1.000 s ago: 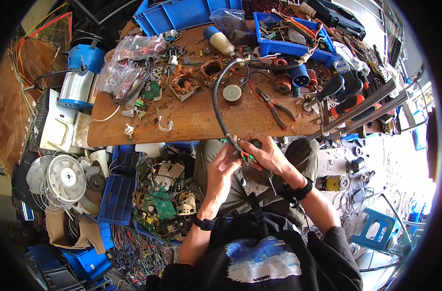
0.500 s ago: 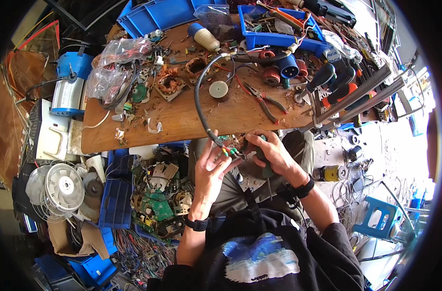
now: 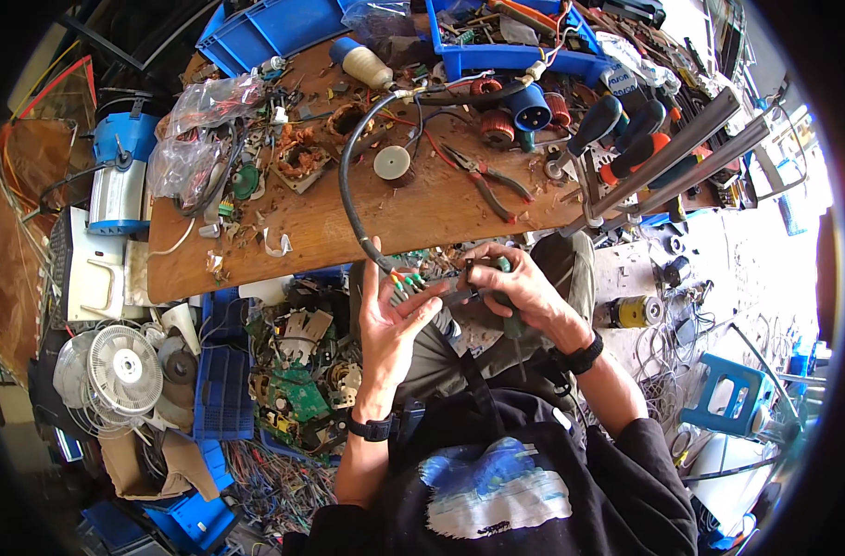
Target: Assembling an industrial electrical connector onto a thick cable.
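Left hand: fingers spread, black cable reaching down to them. Green-tipped wires at cable end, against left fingers, just left of right hand. Right hand: fingers wrapped around green-handled screwdriver, shaft toward wearer. Beyond both hands: wooden table bearing pliers, blue plug. Left of left hand, lower: green circuit boards.

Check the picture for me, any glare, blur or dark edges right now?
Head view: glare washes out much of the floor on the right; head view again: a black fisheye ring darkens the rim; also in the head view, the left hand looks fairly crisp, while the screwdriver in the right hand has a faint, blurred shaft.
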Demonstrator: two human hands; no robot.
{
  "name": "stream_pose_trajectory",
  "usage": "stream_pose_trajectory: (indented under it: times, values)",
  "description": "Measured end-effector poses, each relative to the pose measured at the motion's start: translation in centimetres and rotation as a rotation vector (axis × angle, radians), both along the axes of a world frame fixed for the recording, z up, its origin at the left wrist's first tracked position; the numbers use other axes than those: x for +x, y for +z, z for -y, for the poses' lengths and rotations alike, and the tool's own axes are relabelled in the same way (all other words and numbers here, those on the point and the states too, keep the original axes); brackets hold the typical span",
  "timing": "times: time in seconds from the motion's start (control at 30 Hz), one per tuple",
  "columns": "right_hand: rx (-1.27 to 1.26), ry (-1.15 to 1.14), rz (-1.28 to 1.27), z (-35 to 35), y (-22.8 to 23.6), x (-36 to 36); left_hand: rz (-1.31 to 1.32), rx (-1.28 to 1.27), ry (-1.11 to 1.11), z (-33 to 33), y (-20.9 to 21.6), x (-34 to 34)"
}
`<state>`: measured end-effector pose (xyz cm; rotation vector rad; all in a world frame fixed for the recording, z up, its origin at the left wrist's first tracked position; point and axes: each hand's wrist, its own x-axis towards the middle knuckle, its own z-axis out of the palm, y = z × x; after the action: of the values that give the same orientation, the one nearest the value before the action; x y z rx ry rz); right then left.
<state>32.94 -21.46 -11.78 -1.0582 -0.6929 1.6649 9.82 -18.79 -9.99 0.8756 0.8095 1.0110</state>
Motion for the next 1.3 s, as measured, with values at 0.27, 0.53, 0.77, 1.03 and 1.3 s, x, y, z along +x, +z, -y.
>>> stream_pose_trajectory:
  times: [0.27, 0.53, 0.77, 1.03, 1.3]
  values:
    - [0.513, -0.036, 1.034, -0.6, 0.5, 1.0, 0.096, -0.03, 0.001, -0.5, -0.9, -0.8]
    - [0.257, 0.077, 0.623, -0.6, 2.8, -1.8, 0.046, -0.117, 0.072, -1.3, -2.6, -0.8]
    - [0.118, 0.115, 0.5, -1.4, 2.2, -4.8, -0.04, -0.077, 0.024, -1.0, -3.0, -0.9]
    - [0.365, -0.123, 0.457, -0.6, -0.2, -6.5, 0.13, -0.105, -0.085, -0.9, -3.4, -0.8]
    - [0.457, -0.155, 0.526, 0.3, -0.7, -6.5, 0.17, -0.11, -0.069, -0.7, -3.0, -0.5]
